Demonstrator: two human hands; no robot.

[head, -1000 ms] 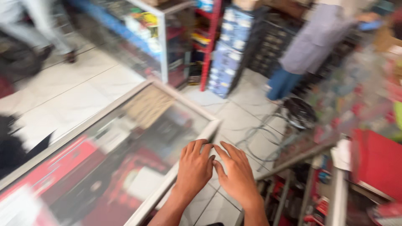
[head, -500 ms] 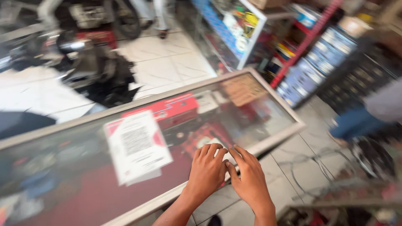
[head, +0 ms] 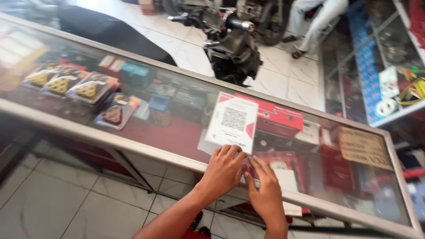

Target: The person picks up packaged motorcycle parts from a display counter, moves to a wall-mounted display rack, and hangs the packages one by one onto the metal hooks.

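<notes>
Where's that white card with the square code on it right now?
The white card lies flat on the glass counter, about mid-frame in the head view. It is just above the left hand, whose fingertips reach its lower edge, with a red box to its right.

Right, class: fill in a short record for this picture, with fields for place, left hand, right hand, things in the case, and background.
Place: shop, glass-topped display counter with a metal frame
Left hand: flat on the glass, fingertips at the lower edge of a white printed card
Right hand: flat on the glass beside the left
In the case: packaged parts, red box
Background: motorcycle, seated person's legs, tiled floor
</notes>
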